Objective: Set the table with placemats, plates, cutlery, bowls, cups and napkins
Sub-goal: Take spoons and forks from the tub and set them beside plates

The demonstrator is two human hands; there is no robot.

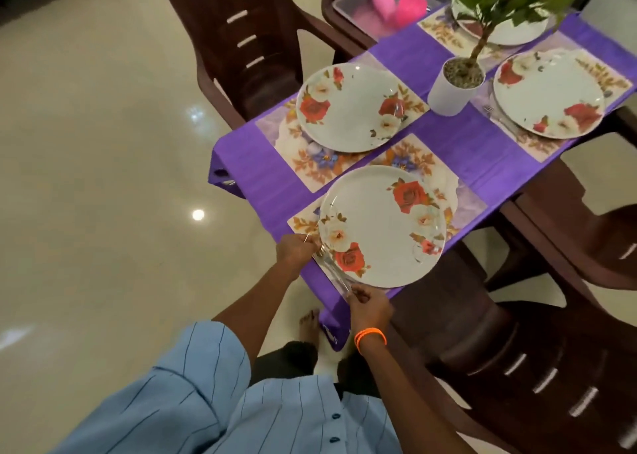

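Observation:
A floral plate (382, 226) lies on a flowered placemat (465, 202) at the near corner of the table. Metal cutlery (332, 267), a fork among it, lies along the plate's left rim. My left hand (295, 248) pinches the fork end of the cutlery. My right hand (368, 303), with orange bands at the wrist, pinches the handle end. A second plate (348, 107) sits on its placemat (310, 164) further back. A third plate (548, 93) with cutlery (499, 119) beside it lies at the right. A fourth plate (510, 33) is partly hidden behind plant leaves.
A purple cloth (458, 147) covers the table. A white plant pot (453, 86) stands mid-table. A clear bin (365, 2) with pink items sits on a far chair. Dark brown chairs (241, 40) surround the table, one (537, 367) at my right. My bare foot (308, 326) is on the glossy floor.

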